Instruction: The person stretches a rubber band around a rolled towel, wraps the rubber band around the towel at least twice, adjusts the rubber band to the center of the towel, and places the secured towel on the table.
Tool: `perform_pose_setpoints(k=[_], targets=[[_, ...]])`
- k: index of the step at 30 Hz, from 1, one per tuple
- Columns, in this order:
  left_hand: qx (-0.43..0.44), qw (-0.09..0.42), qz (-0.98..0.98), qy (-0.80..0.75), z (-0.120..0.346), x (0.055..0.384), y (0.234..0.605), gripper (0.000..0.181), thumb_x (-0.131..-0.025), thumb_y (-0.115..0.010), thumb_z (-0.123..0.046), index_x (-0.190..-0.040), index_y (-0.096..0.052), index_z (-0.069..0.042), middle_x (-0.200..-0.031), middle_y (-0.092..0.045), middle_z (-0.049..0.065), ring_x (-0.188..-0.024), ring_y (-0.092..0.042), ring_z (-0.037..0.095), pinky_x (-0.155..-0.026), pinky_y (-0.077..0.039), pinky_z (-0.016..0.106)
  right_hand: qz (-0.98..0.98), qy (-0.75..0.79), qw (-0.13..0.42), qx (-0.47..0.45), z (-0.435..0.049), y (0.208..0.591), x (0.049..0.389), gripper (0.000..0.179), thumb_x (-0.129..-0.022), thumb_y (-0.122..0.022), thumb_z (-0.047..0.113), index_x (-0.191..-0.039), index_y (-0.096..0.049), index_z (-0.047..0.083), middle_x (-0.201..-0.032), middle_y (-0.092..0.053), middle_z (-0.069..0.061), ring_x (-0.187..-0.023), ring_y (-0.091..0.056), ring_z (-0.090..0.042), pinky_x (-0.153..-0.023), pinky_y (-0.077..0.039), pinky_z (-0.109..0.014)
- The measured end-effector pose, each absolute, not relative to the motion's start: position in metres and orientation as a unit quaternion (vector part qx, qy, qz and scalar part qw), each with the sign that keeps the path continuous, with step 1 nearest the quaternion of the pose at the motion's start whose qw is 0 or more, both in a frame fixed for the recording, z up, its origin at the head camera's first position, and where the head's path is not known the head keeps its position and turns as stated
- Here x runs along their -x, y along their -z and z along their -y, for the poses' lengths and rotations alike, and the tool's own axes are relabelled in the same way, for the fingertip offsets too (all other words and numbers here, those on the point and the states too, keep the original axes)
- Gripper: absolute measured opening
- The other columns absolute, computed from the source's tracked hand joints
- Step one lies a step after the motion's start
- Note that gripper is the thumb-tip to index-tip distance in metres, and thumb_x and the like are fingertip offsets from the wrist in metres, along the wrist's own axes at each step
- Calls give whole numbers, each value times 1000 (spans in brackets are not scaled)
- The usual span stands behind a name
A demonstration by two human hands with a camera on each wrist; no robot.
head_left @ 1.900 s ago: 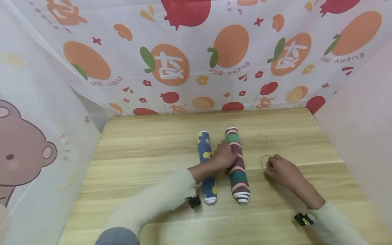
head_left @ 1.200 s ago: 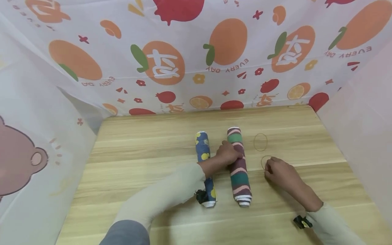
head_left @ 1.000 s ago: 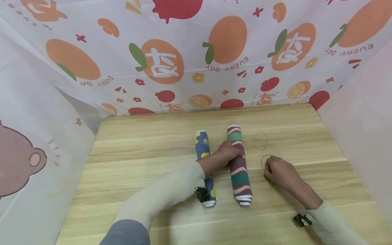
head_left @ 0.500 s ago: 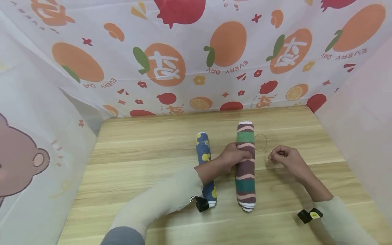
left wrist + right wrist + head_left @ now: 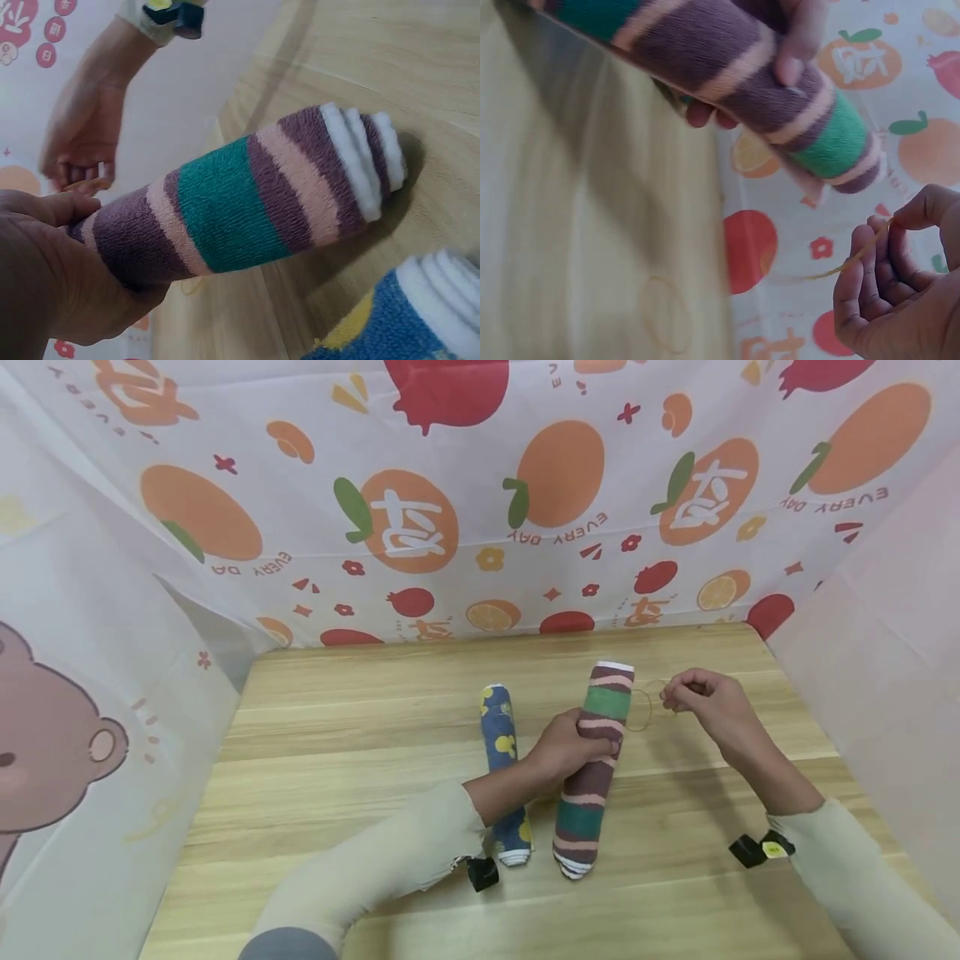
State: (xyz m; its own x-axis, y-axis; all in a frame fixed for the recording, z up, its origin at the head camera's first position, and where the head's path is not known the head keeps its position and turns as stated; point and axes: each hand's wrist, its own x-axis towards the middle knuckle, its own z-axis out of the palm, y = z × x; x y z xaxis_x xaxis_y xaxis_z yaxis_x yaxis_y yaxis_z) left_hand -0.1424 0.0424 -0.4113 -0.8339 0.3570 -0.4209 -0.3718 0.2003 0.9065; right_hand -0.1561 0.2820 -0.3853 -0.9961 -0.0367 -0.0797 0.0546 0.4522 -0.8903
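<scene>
My left hand (image 5: 564, 748) grips a rolled towel (image 5: 592, 777) with purple, pink and green stripes round its middle. The roll is tilted, its far end raised off the table, as the left wrist view shows with its white-edged layers (image 5: 360, 161). To the right, my right hand (image 5: 712, 706) pinches a thin yellow rubber band (image 5: 851, 261) between thumb and fingers, close to the far end of the roll. A second rubber band (image 5: 667, 315) lies on the table. Partly under my left forearm is another rolled towel (image 5: 497, 718), blue with yellow patches.
The wooden table (image 5: 360, 727) ends at a white fruit-print curtain (image 5: 480, 510) behind. A pale sheet with a bear print (image 5: 60, 743) hangs at the left, and a plain pale sheet (image 5: 885, 635) stands at the right.
My left hand has lifted the striped towel off the table and tilted its far end to the right. My right hand has picked up a rubber band and moved it up and away, toward the roll's far end.
</scene>
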Motion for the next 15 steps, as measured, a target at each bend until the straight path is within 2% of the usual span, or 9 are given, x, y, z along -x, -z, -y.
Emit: perform_pose_setpoints(k=[4,8,11,15], targets=[[-4,274,-727,-629,-45,142,410,47,-87,-78,-13,-128,-58,-4,-110,-69,7,-91,-70,22,-83,-60,42,-866,500,14,7,-272,367,164,31,-105,-59,26,-111,-65,-4,-93,-70,6,-85,-65,-7,-77,-55,-17],[-24,264,-749,-607,-46,141,411,50,-86,-79,-17,-129,-56,-6,-108,-68,6,-90,-69,21,-81,-60,42,-898,440,-20,21,-259,354,172,27,-102,-62,31,-105,-68,5,-93,-68,-4,-83,-60,-16,-69,-50,-23],[-40,256,-767,-588,-46,141,412,55,-86,-80,-19,-132,-52,-8,-109,-67,6,-90,-68,21,-79,-60,42,-920,387,-43,44,-251,348,177,19,-99,-64,26,-101,-69,9,-92,-66,-8,-82,-57,-19,-67,-46,-25],[-63,247,-778,-574,-48,140,412,63,-87,-79,-19,-140,-47,-9,-113,-66,7,-92,-68,21,-75,-60,41,-935,335,-62,98,-244,344,180,10,-96,-65,17,-97,-68,8,-92,-66,-9,-85,-58,-22,-73,-46,-25]])
